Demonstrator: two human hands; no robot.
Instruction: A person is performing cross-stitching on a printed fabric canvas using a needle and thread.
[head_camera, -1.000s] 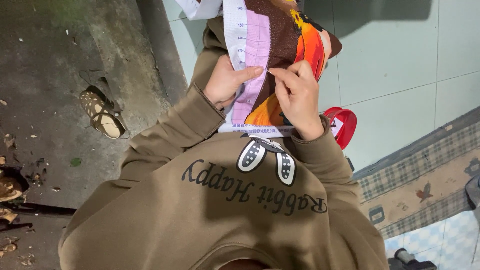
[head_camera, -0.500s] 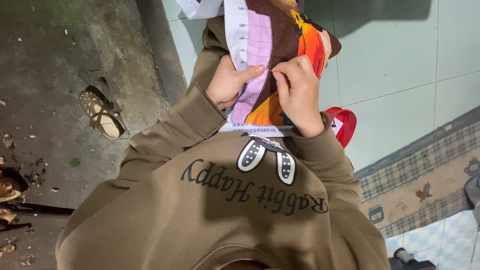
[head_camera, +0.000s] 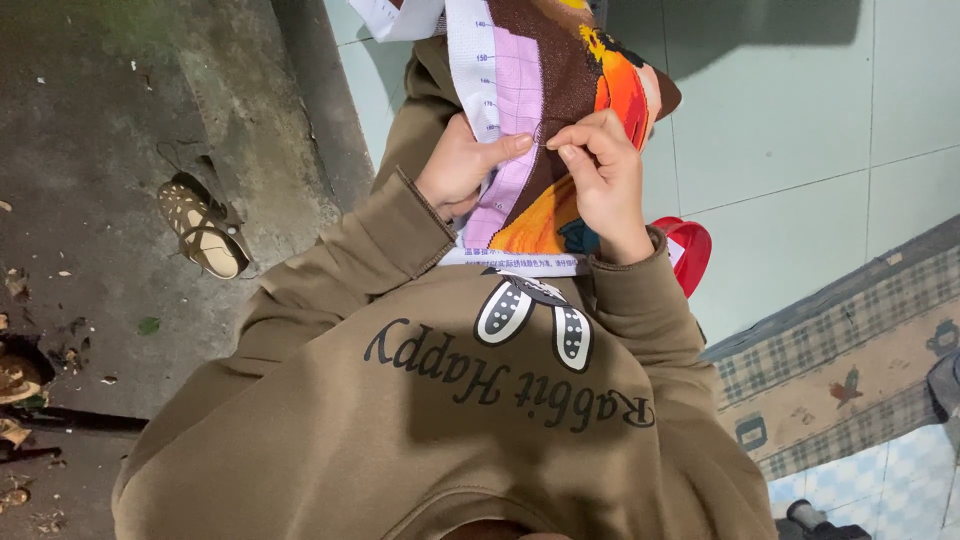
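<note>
A cross-stitch cloth (head_camera: 540, 90) with pink, brown and orange patches and a white gridded border lies over my lap. My left hand (head_camera: 462, 166) grips its pink part from the left, thumb on top. My right hand (head_camera: 598, 170) pinches the cloth at the brown patch, fingertips close to the left thumb; a needle between the fingers is too small to make out. Both arms wear brown sweatshirt sleeves (head_camera: 370, 250).
A spotted sandal (head_camera: 203, 231) lies on the dark concrete to the left. A red plastic thing (head_camera: 688, 250) peeks out under my right forearm. Pale floor tiles (head_camera: 800, 130) lie to the right, a checked mat (head_camera: 850, 360) at lower right.
My right hand's fingers have shifted slightly on the cloth, nearer the left thumb. The cloth and left hand stay about where they were.
</note>
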